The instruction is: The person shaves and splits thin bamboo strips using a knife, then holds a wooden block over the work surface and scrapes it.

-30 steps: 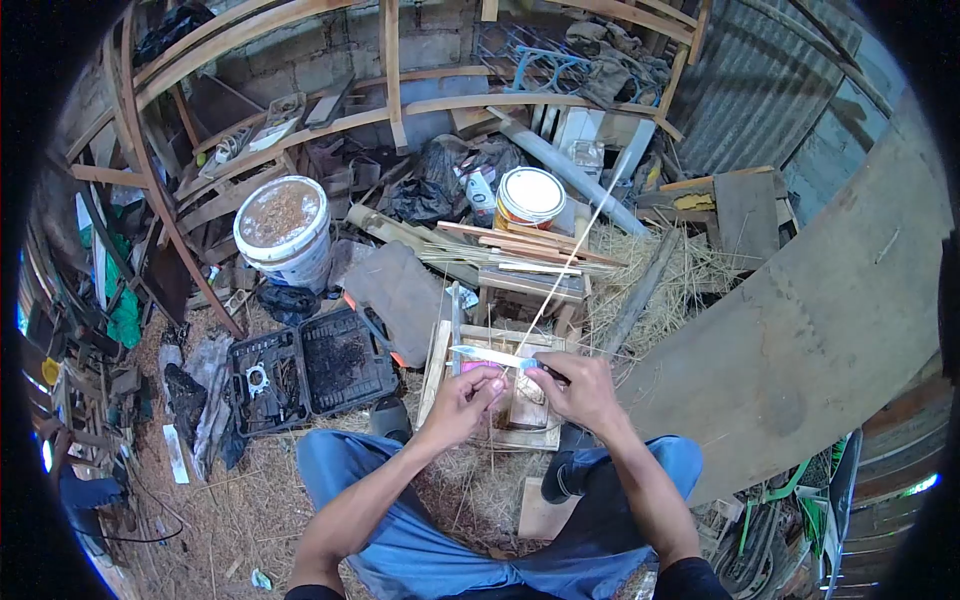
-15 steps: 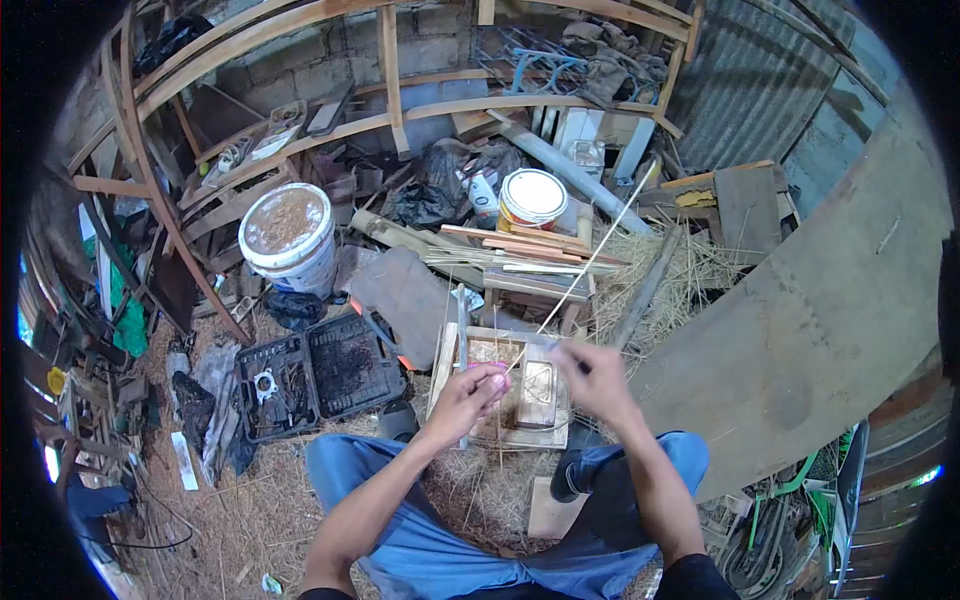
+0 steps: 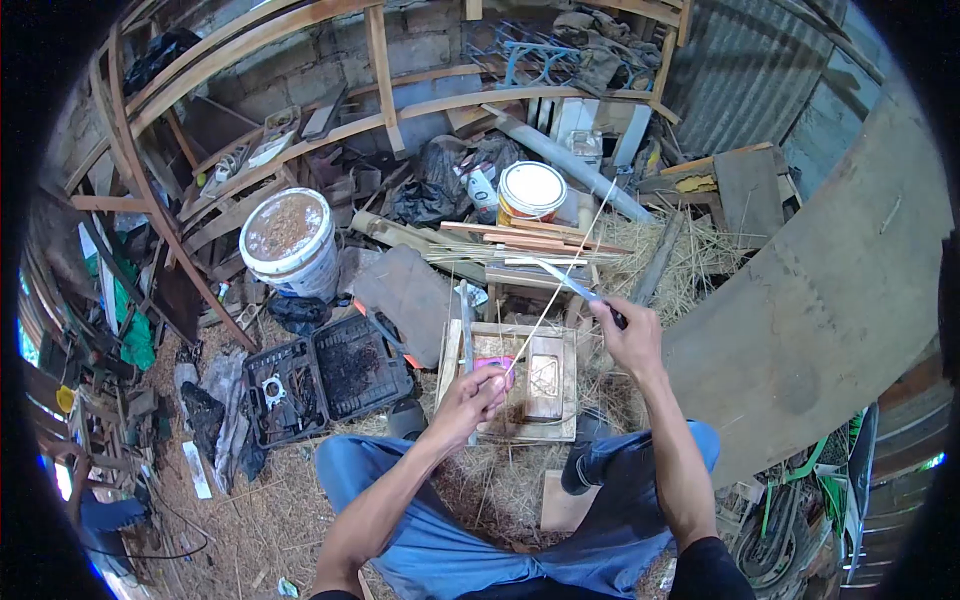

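My left hand is closed around the lower end of a long, thin pale strip, which slants up and away to the right. In my right hand is a knife, its dark handle in my fist and its blade pointing up and left, close to the strip. Whether blade and strip touch I cannot tell. Below my hands stands a low wooden stool-like frame with a rectangular wooden block on it. Something pink lies behind my left fingers.
Beyond the frame lies a stack of thin wooden strips, near a white-lidded bucket. An open tool case and a sawdust-topped bucket are on the left. A large board leans at right.
My right hand has moved up and slightly right, and the knife blade now shows clearly, pointing away from me. My left hand keeps its hold on the strip.
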`<act>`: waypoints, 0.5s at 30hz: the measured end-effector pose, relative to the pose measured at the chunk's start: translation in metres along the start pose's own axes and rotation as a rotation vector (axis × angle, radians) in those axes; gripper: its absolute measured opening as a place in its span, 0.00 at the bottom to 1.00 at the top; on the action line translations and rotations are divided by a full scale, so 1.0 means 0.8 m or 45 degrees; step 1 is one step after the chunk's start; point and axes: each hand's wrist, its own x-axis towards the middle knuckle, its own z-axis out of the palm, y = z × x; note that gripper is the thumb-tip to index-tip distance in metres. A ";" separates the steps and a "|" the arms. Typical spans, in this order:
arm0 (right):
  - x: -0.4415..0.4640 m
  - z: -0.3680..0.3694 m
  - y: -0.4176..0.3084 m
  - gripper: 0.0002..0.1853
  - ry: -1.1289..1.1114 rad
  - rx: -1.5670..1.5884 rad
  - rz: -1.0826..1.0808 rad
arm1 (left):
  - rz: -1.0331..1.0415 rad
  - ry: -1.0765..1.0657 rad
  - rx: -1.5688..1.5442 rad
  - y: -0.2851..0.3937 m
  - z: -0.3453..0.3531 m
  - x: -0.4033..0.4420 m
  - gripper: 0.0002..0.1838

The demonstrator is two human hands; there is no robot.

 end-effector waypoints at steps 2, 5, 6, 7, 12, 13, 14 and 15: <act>0.009 -0.007 0.018 0.16 0.117 0.021 0.093 | 0.043 0.008 0.037 -0.007 -0.002 0.000 0.12; 0.014 -0.022 0.022 0.18 0.181 0.081 0.245 | -0.018 -0.106 0.069 -0.013 -0.012 -0.004 0.12; 0.014 -0.025 0.020 0.20 0.123 0.104 0.287 | -0.022 -0.105 0.066 -0.011 -0.010 -0.004 0.12; 0.007 -0.011 0.017 0.19 0.108 0.189 0.157 | 0.022 -0.082 0.146 -0.006 -0.007 -0.001 0.11; -0.056 0.036 -0.037 0.13 -0.276 0.159 -0.189 | 0.075 0.080 0.123 -0.007 -0.010 0.012 0.09; -0.065 0.042 -0.044 0.12 -0.283 0.191 -0.320 | 0.153 0.152 0.257 -0.012 -0.015 0.016 0.09; -0.070 0.046 -0.050 0.11 -0.284 0.222 -0.446 | 0.229 0.217 0.396 -0.017 -0.018 0.019 0.08; -0.071 0.044 -0.056 0.11 -0.289 0.219 -0.402 | 0.278 0.288 0.404 -0.015 -0.010 0.015 0.08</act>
